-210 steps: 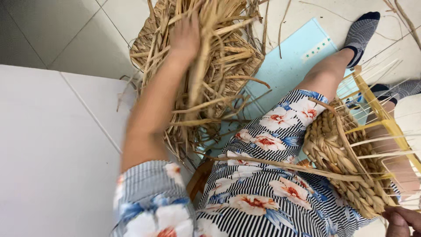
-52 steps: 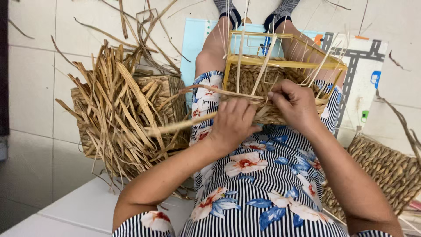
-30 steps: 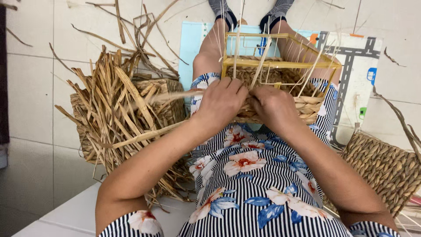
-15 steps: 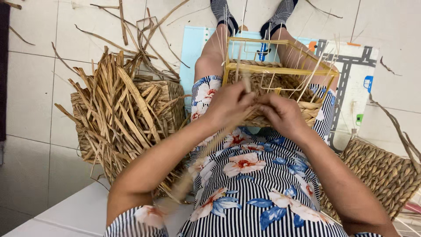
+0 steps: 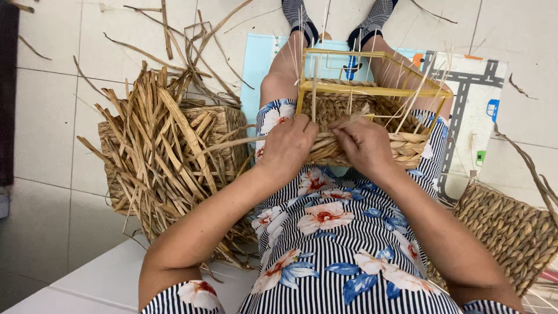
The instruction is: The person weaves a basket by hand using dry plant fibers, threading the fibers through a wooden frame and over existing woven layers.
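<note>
Bracing half-woven basket [image 5: 372,125] on lap, left hand [image 5: 289,148] fingers clamping dried strand [image 5: 224,144] taut; right hand [image 5: 366,145] fingers pinching weave (keeping row tight against yellow frame [image 5: 372,90]).

We've got a half-woven basket of rough, matt braided straw [image 5: 372,125] built around a smooth, painted-looking yellow rod frame [image 5: 372,88]. Left of the frame sits a heap of dry, coarse tan straw strips [image 5: 163,157]. Right of it, a finished brown woven basket [image 5: 505,232], knobbly. Glossy pale floor tiles [image 5: 58,99] underneath, plus soft-looking striped floral dress cloth [image 5: 343,250].
</note>
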